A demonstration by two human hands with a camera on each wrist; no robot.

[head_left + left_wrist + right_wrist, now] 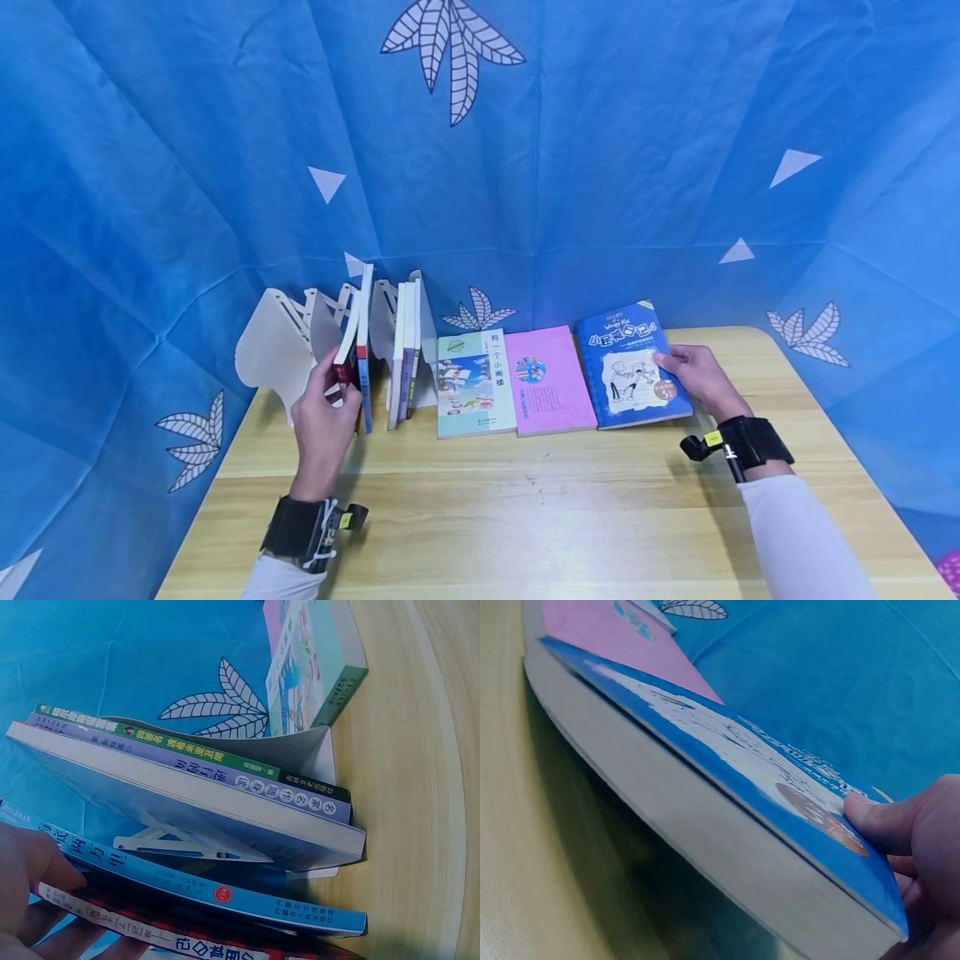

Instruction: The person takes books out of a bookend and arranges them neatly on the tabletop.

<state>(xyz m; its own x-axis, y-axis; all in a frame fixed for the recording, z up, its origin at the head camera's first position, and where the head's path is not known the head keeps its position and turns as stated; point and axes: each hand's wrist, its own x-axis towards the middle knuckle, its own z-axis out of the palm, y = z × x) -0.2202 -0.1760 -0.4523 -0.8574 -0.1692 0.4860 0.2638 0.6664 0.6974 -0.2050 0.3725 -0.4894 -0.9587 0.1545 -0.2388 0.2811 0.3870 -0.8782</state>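
Note:
My left hand (pixel 322 421) grips a dark red book (pixel 344 360) that stands in a white folding book rack (pixel 273 342). In the left wrist view the fingers lie along the red-and-white spine (pixel 187 942), and the thumb reaches toward the gap beside a blue-spined book (pixel 247 896). At the right, my right hand (pixel 701 379) pinches the right edge of a blue cartoon-covered book (pixel 636 375), thumb on the cover. That edge is raised off the table in the right wrist view. The fingers underneath are partly hidden.
Several thin books (pixel 407 358) stand in the rack's right section. Beside it a green-and-white book (pixel 472 408) and a pink book (pixel 555 392) lie flat in a row on the wooden table (pixel 540 508). A blue cloth (pixel 600 167) hangs directly behind.

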